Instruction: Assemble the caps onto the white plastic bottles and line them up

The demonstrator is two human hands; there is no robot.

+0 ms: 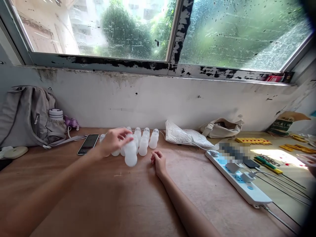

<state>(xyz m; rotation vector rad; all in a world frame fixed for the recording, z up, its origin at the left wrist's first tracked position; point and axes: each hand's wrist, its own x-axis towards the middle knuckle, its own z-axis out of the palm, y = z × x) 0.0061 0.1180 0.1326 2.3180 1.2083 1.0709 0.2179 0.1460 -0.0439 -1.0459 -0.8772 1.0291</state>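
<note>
My left hand (115, 141) reaches across from the left, its thumb and fingers closed around the clear-capped top of a small frosted white bottle (130, 156). This bottle is slightly tilted and stands out in front of the others; its upper part is blurred. Behind it and under my left hand, several matching bottles (143, 146) are grouped upright on the wooden table (118, 204), some partly hidden. To the right of the group, my right hand (159, 162) rests on the tabletop with its fingers curled in; nothing shows in them.
A phone (88, 144) and a grey backpack (27, 115) are at the left. Toward the back right are a white padded mailer (187, 135) and a beige bag (222, 127). A power strip (237, 179) with plugs and cables runs along the right, beside a green-handled screwdriver (268, 164).
</note>
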